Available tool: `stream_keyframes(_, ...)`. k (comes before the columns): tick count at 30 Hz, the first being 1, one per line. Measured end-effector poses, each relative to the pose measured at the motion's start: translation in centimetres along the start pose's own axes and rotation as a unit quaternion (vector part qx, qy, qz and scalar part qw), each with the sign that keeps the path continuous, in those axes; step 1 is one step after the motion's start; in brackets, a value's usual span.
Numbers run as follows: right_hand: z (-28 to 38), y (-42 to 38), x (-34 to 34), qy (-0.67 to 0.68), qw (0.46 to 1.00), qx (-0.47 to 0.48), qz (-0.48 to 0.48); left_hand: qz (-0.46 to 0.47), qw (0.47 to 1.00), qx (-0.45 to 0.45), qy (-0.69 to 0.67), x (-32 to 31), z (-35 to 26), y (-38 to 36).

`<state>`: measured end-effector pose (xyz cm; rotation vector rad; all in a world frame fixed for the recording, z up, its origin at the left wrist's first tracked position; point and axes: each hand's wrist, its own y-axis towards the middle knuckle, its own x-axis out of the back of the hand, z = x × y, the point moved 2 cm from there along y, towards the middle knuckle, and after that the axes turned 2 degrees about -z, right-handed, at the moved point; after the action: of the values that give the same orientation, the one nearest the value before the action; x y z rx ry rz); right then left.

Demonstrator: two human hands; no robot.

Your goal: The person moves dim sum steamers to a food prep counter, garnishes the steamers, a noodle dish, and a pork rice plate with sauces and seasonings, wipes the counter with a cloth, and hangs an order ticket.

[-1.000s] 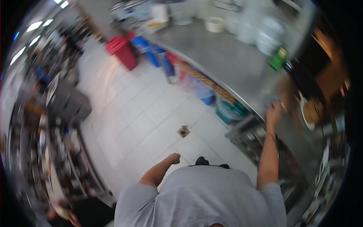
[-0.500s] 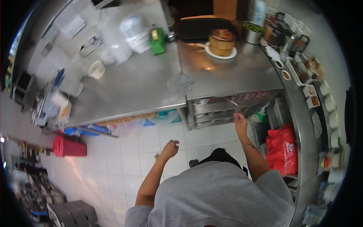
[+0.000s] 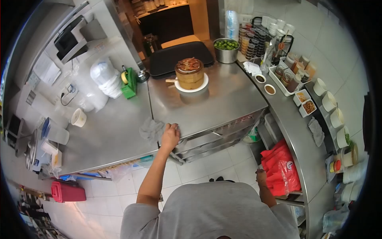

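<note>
Lying on the stainless-steel counter [image 3: 107, 137], one grey cloth [image 3: 151, 130] is positioned just beside the left hand [image 3: 171, 136], whose fingers are curled; whether anything is gripped cannot be told. The right hand [image 3: 260, 178], grip likewise indeterminable, is held near red plastic bags [image 3: 281, 167]. One bamboo steamer [image 3: 190, 79] is supported by one white plate [image 3: 195, 90].

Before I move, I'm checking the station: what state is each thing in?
Cloth, crumpled
Steamer, uncovered, topped with food, on a plate
Pot, uncovered, filled with green fruit
Sauce bowls, uncovered
Tape dispenser, loaded
Left hand, at the counter edge
Right hand, beside the red bundle
</note>
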<state>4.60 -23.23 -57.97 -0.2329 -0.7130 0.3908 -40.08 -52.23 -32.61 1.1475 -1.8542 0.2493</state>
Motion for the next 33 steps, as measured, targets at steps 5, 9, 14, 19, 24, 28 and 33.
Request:
stream_keyframes(5,-3.5,3.0,1.1,-0.068,0.996,0.045,-0.043,0.03,0.995,0.037,-0.088,-4.8,-0.6,5.5)
stream_keyframes(9,-0.7,2.0,1.5,-0.065,0.998,-0.002,0.019,0.04,0.994,0.039,-0.093,-5.3,2.3,12.4)
stream_keyframes(14,10.4,-0.6,0.9,-0.037,0.988,0.015,0.148,-0.062,0.994,0.073,0.06,-0.5,10.8,23.2)
stream_keyframes(19,16.1,0.3,-2.1,-0.116,0.961,0.138,0.209,0.027,0.822,-0.041,0.567,1.5,20.3,35.1)
stream_keyframes(24,22.4,1.9,-2.3,-0.234,0.939,0.153,0.199,-0.138,0.923,0.042,0.356,2.4,22.3,38.9)
stream_keyframes(28,29.3,1.6,-0.3,-0.169,0.957,0.158,0.177,-0.1,0.906,0.107,0.397,2.9,21.0,39.1)
stream_keyframes(33,32.0,1.6,2.8,-0.128,0.961,0.204,0.137,-0.078,0.878,0.231,0.412,3.2,23.5,40.6)
